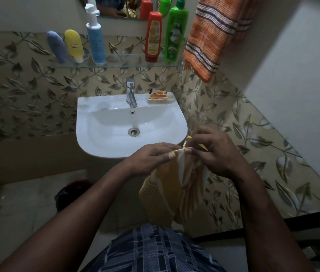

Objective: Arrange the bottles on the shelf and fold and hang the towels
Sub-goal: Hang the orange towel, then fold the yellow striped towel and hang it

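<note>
Below the white ceramic sink (100,142), the left hand (151,160) and right hand (214,152) meet, each pinching the top edge of a yellow-and-white striped towel (165,191) that hangs bunched beneath them. Up on the glass shelf (120,64) five bottles stand in a row, and an orange striped towel (210,36) hangs just right of the tall green bottle (174,34).

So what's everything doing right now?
yellow towel: hanging bunched from both hands.
left hand: pinching its top edge.
right hand: pinching its top edge.
orange striped towel: hung beside the glass shelf.
five bottles: standing on the shelf.
tap: no water running.
</note>
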A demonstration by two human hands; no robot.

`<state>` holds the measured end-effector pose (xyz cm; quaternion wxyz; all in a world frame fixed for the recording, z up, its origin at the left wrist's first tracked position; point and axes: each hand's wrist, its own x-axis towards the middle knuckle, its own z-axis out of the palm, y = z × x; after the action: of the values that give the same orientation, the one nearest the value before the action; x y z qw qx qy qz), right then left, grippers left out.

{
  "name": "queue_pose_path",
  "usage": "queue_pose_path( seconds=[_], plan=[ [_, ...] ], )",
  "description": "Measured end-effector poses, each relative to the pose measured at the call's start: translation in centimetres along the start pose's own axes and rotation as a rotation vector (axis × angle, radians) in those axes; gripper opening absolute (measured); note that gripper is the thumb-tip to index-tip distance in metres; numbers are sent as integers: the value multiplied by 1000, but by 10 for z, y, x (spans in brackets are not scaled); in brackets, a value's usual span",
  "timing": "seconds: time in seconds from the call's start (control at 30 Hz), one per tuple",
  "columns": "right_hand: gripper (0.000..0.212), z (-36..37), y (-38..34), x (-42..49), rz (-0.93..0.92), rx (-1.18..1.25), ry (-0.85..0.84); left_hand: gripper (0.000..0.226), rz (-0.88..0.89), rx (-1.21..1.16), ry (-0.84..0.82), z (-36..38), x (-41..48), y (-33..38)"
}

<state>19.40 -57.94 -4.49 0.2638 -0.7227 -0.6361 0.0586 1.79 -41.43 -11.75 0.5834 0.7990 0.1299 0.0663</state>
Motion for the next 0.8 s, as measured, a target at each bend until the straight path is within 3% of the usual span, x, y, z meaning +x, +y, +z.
queue_pose_path(
  seconds=[0.23,0.33,0.5,0.67,0.8],
  plan=[
    [6,-2,2,-3,18,19,28,35,-59,-185,-61,2,-4,0],
    [6,-3,2,-1,8,30,21,28,-80,-272,-122,0,-5,9],
    [6,-3,0,1,0,33,21,17,-35,-371,-32,1,-5,8],
    [6,-1,-2,3,-12,37,17,7,15,-590,-82,3,-5,12],
    [6,0,-2,5,-7,19,2,15,45,-477,-12,3,-4,14]
  ],
)
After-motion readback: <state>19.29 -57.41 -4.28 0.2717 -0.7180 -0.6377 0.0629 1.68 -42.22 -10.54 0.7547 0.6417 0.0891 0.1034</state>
